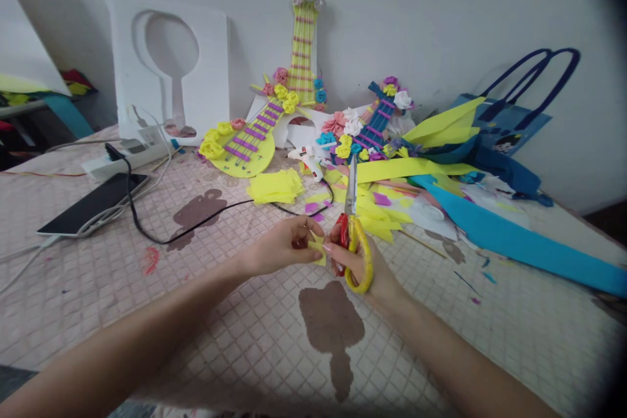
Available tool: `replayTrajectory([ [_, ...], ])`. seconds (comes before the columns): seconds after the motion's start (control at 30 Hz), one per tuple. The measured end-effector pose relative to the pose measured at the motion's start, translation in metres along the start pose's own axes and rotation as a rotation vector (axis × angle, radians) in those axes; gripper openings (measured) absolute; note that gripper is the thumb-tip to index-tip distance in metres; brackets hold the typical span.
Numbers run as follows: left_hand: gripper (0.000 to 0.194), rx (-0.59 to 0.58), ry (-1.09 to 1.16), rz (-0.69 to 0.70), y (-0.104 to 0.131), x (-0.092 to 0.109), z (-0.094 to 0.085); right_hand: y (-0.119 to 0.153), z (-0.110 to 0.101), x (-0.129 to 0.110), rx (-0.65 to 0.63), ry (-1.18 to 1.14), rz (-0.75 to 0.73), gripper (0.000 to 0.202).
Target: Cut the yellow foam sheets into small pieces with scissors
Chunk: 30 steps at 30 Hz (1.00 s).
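Between the fingertips of my left hand (281,247) is a small piece of yellow paper (319,252), pinched near the middle of the table. My right hand (375,271) keeps hold of scissors (351,228) with one red and one yellow handle, their blades pointing up and away from me and looking closed. The thumb and finger of that hand also touch the yellow paper's right edge. Just beyond my hands lies a stack of yellow paper pieces (277,185). A white glue gun (309,162) rests behind the stack, its black cord trailing left.
Decorated paper guitars, one yellow (249,144) and one blue (375,127), stand at the back. Yellow scraps (379,215) and a long blue strip (514,241) cover the right side. A phone (93,204), a power strip (122,157) and cables occupy the left. A blue bag (519,124) leans at the wall.
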<state>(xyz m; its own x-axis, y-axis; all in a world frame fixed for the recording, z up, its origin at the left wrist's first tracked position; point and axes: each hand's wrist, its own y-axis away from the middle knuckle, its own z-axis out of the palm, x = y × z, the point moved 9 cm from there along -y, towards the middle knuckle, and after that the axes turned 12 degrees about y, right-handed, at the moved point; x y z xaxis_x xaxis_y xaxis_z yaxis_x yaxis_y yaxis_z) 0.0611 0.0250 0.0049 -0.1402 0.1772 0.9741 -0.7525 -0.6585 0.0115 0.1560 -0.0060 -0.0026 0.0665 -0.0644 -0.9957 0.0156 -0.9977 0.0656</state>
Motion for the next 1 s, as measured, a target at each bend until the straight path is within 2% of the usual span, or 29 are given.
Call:
replayTrajectory([
  [0.2, 0.031, 0.125, 0.09, -0.08, 0.002, -0.005, -0.001, -0.001, -0.011, -0.002, 0.105, 0.059, -0.029, 0.027],
  [0.37, 0.028, 0.194, 0.155, -0.086, 0.002, -0.011, -0.006, -0.002, -0.011, -0.004, 0.093, 0.045, -0.046, 0.03],
  [0.53, 0.027, 0.341, 0.238, -0.002, 0.003, 0.003, -0.034, -0.003, -0.008, 0.003, -0.034, 0.122, -0.031, 0.03],
  [0.67, 0.026, 0.398, 0.313, 0.055, 0.006, 0.016, -0.049, -0.002, -0.006, 0.011, -0.119, 0.31, -0.055, 0.033],
  [0.8, 0.026, 0.422, 0.392, 0.079, 0.007, 0.021, -0.054, 0.0, -0.002, 0.013, -0.173, 0.435, -0.02, 0.033],
  [1.0, 0.026, 0.409, 0.412, 0.102, 0.007, 0.025, -0.054, 0.007, 0.004, -0.006, -0.181, 0.532, -0.069, 0.028],
])
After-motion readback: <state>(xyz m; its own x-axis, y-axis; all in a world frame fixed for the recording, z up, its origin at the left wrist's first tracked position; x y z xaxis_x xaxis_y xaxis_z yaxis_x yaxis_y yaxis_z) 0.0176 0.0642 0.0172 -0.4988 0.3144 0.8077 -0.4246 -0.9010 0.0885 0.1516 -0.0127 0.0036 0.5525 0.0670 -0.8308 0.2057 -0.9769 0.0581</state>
